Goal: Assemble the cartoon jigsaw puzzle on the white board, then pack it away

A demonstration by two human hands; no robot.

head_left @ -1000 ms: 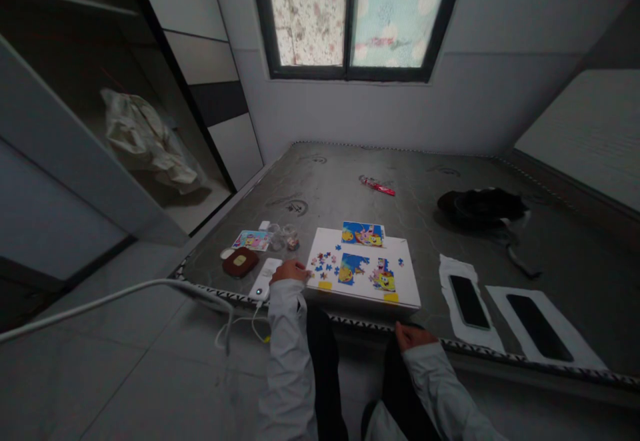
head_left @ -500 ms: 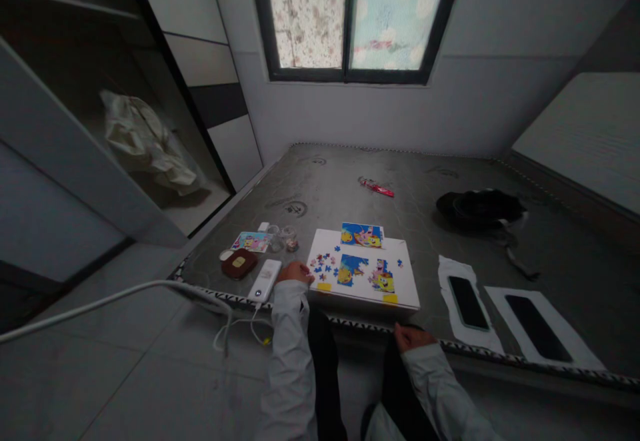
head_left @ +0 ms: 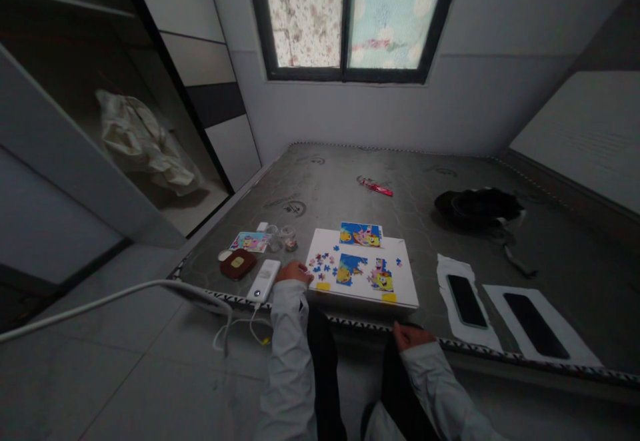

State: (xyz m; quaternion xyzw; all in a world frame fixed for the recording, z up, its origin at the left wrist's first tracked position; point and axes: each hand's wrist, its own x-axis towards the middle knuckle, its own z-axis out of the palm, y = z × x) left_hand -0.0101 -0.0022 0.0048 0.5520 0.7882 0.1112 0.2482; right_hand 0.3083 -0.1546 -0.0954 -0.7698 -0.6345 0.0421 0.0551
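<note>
Though knobbly, flat jigsaw pieces (head_left: 327, 269) atop oblong box (head_left: 406, 281).

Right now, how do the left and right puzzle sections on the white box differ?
The left puzzle section is mostly blue; the right puzzle section shows more yellow and pink. The left section's jagged edge faces right, while the right section's faces left. Both lie on the white box.
</note>
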